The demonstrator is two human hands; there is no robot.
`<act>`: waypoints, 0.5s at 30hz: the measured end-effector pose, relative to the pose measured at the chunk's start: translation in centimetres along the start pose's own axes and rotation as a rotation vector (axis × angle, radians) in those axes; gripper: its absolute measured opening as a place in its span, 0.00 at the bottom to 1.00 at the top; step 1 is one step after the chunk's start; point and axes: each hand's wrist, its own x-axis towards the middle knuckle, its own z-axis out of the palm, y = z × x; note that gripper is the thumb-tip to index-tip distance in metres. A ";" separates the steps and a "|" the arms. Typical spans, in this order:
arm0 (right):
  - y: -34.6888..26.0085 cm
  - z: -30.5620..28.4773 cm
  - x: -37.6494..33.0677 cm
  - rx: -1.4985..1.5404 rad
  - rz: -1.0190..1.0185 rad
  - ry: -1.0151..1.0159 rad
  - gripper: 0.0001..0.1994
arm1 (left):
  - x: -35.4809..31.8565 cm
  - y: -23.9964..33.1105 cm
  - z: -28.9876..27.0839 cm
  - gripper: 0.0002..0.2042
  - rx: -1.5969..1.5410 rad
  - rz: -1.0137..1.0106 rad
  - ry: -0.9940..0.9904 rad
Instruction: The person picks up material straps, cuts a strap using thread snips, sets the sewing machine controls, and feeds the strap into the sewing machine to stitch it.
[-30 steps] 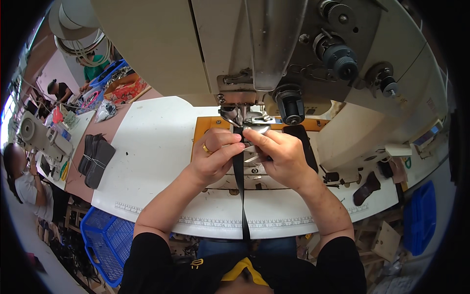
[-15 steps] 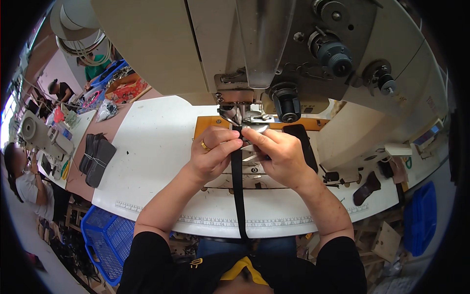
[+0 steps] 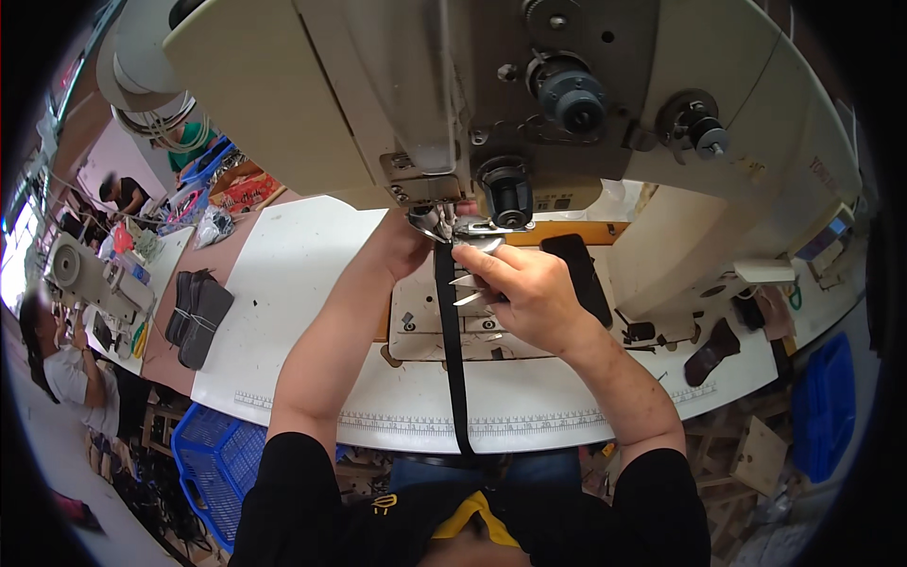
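Observation:
A long black strap [image 3: 452,350] runs from beneath the sewing machine's needle and presser foot [image 3: 440,225] toward me and over the table's front edge. My left hand [image 3: 406,246] reaches past the left side of the foot; the machine head covers most of its fingers. To the right of the strap is my right hand [image 3: 540,293], its index finger and thumb close to the strap just in front of the foot. Small metal thread snips [image 3: 469,300] are held in that hand, their two blades pointing left from under the curled fingers.
The sewing machine's head [image 3: 378,104] overhangs the work. On the white table [image 3: 274,283] lie a black flat object [image 3: 574,269] and a dark brown piece [image 3: 712,352]. A tied grey bundle [image 3: 200,318] sits left. A blue basket [image 3: 222,463] stands below; people work far left.
My left hand has let go of the strap in front of the foot and moved forward past it. My right hand stays near the strap with the snips. The view has shifted slightly.

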 end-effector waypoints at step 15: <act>0.4 0.4 -0.2 -0.022 -0.011 0.031 0.24 | 4.2 -1.3 -3.4 0.05 0.177 0.069 -0.171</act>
